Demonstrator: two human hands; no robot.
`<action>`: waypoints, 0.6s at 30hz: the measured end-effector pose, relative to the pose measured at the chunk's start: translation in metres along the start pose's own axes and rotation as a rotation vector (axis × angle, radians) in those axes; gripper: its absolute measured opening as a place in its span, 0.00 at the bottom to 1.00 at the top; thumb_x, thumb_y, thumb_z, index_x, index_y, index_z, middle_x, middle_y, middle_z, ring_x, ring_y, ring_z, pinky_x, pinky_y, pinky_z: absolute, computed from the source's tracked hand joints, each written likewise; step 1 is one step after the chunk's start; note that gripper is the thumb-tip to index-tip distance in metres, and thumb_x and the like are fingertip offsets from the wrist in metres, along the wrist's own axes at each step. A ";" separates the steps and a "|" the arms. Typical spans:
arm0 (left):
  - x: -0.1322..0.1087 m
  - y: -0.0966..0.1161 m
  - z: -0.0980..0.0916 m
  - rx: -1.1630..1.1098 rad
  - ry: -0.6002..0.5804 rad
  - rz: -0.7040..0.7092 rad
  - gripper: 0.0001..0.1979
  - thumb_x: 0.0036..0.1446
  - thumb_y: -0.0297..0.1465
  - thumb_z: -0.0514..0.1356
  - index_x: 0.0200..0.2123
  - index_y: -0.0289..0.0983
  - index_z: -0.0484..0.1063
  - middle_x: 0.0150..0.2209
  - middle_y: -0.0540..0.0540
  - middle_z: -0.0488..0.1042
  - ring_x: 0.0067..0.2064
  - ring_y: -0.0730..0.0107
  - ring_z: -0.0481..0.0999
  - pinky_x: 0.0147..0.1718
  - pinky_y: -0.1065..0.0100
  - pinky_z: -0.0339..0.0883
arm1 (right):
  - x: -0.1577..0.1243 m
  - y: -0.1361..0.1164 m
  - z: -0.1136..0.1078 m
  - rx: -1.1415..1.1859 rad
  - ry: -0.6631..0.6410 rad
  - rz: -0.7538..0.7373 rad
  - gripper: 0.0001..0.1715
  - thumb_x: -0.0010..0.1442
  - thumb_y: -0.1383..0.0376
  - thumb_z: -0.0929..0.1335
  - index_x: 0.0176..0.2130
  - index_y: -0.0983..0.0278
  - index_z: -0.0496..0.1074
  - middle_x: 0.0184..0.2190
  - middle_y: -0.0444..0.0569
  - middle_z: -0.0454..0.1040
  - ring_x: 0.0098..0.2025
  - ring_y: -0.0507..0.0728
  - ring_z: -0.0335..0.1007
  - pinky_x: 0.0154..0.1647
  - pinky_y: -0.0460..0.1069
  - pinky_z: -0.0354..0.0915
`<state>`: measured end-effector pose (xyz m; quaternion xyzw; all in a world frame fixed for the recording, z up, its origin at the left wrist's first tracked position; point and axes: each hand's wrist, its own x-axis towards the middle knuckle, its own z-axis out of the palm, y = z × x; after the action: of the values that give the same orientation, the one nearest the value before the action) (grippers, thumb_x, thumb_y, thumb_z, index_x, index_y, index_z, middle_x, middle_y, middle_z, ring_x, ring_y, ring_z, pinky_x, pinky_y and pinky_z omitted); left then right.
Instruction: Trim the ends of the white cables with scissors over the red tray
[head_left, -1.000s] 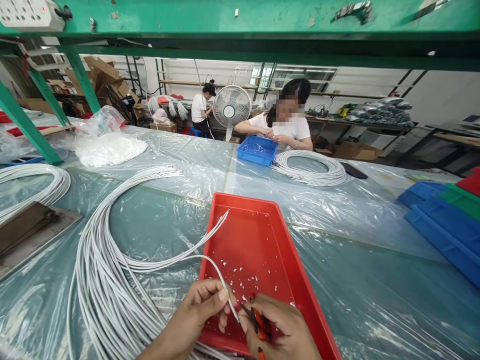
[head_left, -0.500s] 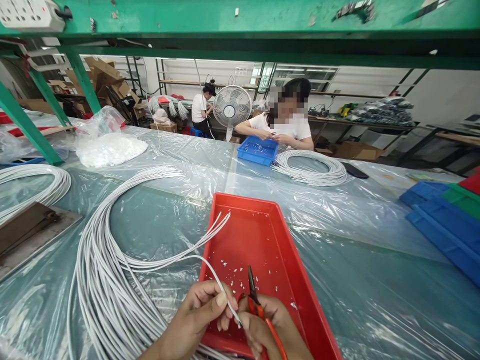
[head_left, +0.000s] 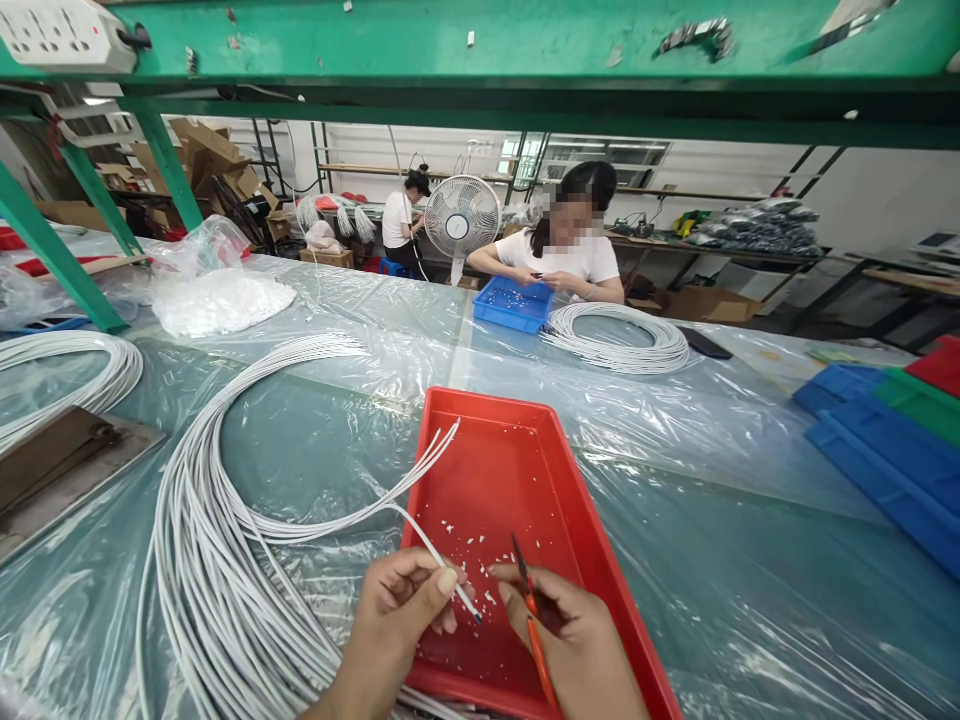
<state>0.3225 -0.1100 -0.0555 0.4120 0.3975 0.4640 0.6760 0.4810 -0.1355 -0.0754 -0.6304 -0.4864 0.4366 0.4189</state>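
Observation:
My left hand pinches the end of one white cable over the near end of a red tray. My right hand is closed round orange-handled cutters, whose dark tips point up, just right of the cable's tip. Small white bits of insulation lie scattered on the tray floor. A large bundle of white cables curves across the plastic-covered table to my left, with several ends resting on the tray's left rim.
A person across the table works over a blue tray beside a cable coil. Stacked blue and green trays sit at right. A metal plate, another coil and a white bag lie left. A green shelf frame spans overhead.
My right hand has turned the cutters from lying across the cable to pointing tips up and moved them slightly right, off the cable's tip. My left hand keeps hold of the cable.

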 end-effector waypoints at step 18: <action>-0.002 -0.013 0.010 -0.089 0.020 0.026 0.05 0.46 0.30 0.65 0.28 0.34 0.76 0.22 0.50 0.74 0.25 0.75 0.72 0.28 0.76 0.65 | -0.023 -0.005 0.004 -0.132 0.170 -0.203 0.13 0.47 0.58 0.69 0.27 0.66 0.74 0.22 0.46 0.71 0.23 0.52 0.67 0.23 0.43 0.60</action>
<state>0.3346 -0.1168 -0.0639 0.3821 0.3778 0.4939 0.6836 0.4726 -0.1572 -0.0686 -0.6387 -0.5380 0.3040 0.4584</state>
